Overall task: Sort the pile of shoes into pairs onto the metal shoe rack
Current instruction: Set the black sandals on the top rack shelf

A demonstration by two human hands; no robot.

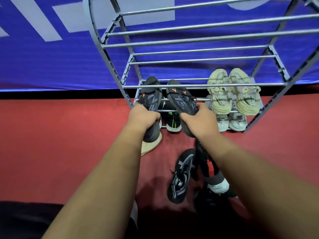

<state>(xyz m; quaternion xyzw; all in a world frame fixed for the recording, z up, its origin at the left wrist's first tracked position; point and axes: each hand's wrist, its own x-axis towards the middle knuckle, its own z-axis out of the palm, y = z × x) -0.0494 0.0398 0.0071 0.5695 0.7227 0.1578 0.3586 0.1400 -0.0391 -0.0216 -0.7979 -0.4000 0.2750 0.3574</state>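
My left hand (143, 116) grips the heel of a dark grey sneaker with orange marks (151, 94). Its twin (181, 99) is held at the heel by my right hand (201, 120). Both shoes point toes-first into the left half of a low shelf of the metal shoe rack (203, 86). A beige sandal pair (233, 92) sits on the right of that shelf. Below it stand a pale grey pair (231, 123) and a black shoe with green marks (173, 122). On the floor lie a black patterned sneaker (181, 176) and more dark shoes (212, 178).
The rack stands on a red carpet (69, 144) against a blue banner (51, 66). Its upper shelves of bars (189, 44) hold nothing. A beige sole (150, 147) lies on the carpet under my left wrist.
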